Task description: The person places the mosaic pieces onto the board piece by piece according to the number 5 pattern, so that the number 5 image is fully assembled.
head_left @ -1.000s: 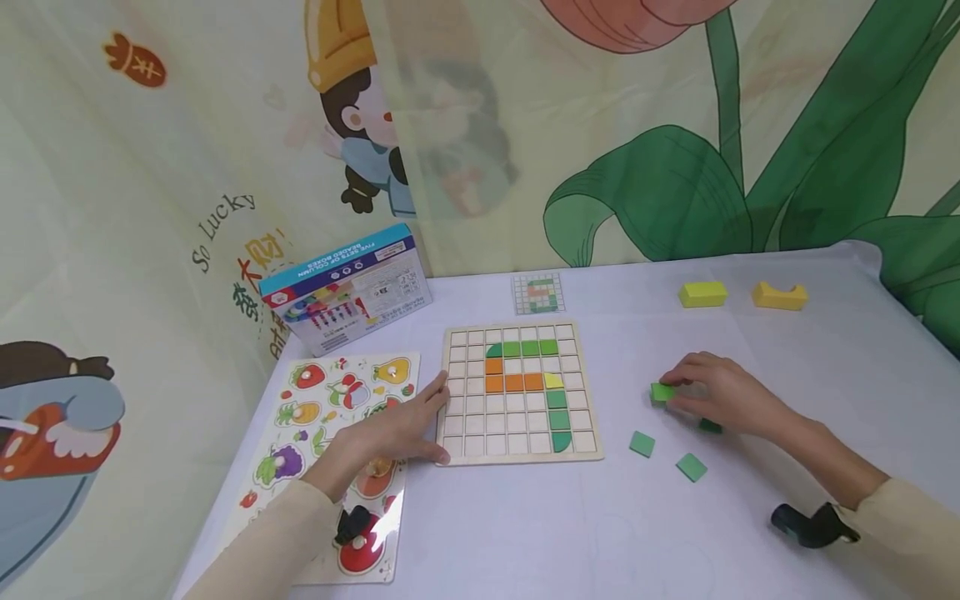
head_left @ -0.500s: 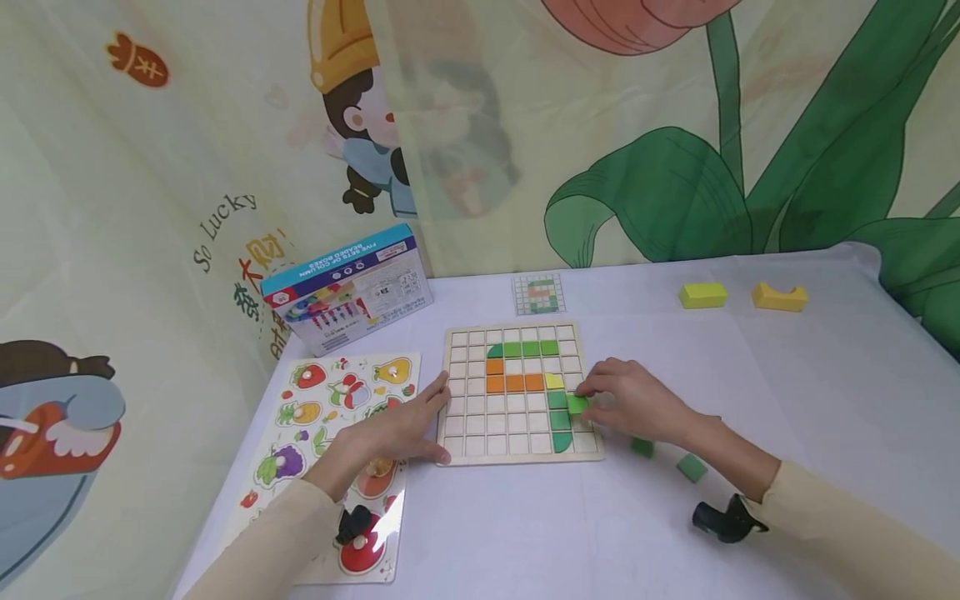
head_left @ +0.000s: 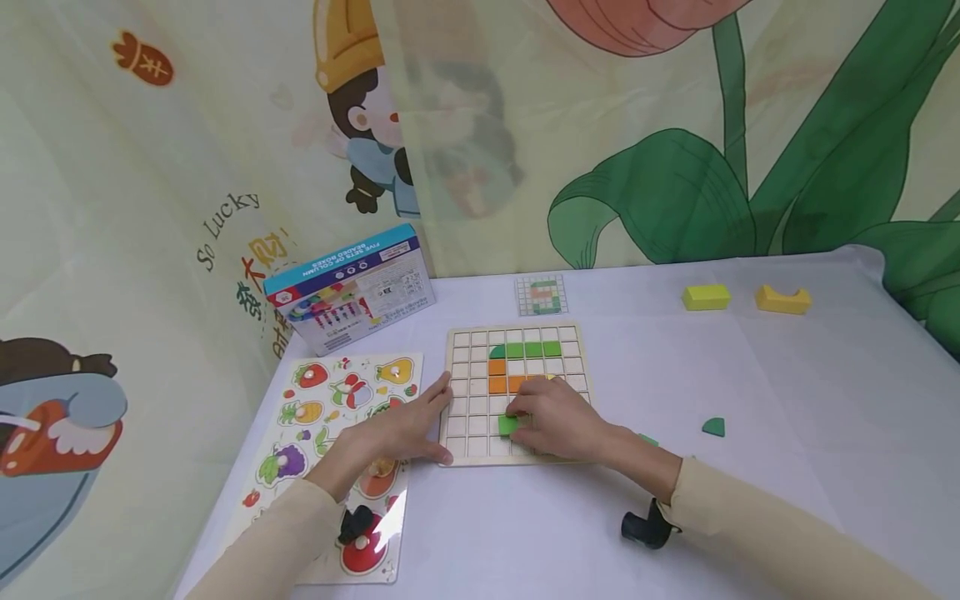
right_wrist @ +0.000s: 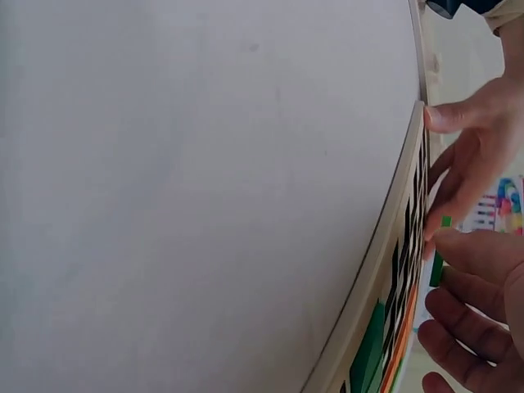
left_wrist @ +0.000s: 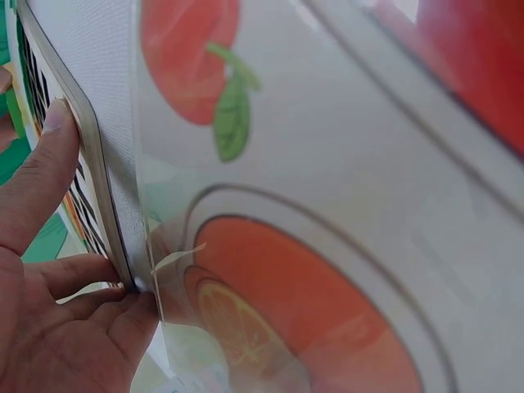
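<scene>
A wooden grid board [head_left: 474, 425] lies on the white table. It bears a row of green tiles [head_left: 534, 349] and several orange tiles [head_left: 498, 383]; my right hand hides part of its right side. Between thumb and fingers of my right hand [head_left: 564, 421] is a bright green square tile [head_left: 507, 426], held over the lower middle of the grid; the right wrist view shows the tile [right_wrist: 439, 264] edge-on. My left hand [head_left: 397, 429] rests at the board's left edge, fingers extended, with the thumb [left_wrist: 54, 139] against its frame.
A fruit-picture puzzle board [head_left: 303, 467] lies under my left forearm. Behind the grid are a small pattern card [head_left: 542, 296] and a printed box [head_left: 360, 292]. Yellow blocks [head_left: 707, 297] stand at the back right. A dark green quarter-round tile [head_left: 714, 427] lies to the right.
My right hand has picked up the bright green tile from the table on the right and carried it left over the grid board. The left hand has stayed at the board's edge.
</scene>
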{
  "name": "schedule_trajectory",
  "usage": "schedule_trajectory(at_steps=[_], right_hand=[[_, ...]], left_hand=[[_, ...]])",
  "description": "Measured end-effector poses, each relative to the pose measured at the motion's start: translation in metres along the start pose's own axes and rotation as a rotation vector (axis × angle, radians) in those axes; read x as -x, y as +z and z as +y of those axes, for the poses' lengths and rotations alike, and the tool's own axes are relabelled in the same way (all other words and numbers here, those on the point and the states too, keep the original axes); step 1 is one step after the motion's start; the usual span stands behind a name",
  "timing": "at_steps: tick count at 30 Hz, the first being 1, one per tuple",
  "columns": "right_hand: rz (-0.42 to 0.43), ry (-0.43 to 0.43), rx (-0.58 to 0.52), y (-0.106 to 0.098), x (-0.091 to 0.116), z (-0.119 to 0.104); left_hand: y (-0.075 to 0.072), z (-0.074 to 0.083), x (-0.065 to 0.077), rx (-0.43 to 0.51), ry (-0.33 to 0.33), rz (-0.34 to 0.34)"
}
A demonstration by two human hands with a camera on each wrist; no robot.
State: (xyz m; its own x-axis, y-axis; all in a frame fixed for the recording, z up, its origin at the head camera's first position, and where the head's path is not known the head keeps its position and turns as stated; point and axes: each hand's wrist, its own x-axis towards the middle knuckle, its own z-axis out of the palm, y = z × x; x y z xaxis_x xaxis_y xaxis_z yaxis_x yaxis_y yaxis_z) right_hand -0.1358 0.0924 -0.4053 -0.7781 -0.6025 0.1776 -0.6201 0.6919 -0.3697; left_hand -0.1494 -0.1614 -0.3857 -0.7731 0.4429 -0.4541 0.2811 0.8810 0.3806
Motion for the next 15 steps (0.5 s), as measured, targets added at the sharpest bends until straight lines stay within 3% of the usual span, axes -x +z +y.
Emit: schedule_trajectory(at_steps=[15], right_hand=[[0.018, 0.052, 0.078, 0.016, -0.011, -0.009]], left_hand=[[0.000, -0.001, 0.001, 0.005, 0.005, -0.003]])
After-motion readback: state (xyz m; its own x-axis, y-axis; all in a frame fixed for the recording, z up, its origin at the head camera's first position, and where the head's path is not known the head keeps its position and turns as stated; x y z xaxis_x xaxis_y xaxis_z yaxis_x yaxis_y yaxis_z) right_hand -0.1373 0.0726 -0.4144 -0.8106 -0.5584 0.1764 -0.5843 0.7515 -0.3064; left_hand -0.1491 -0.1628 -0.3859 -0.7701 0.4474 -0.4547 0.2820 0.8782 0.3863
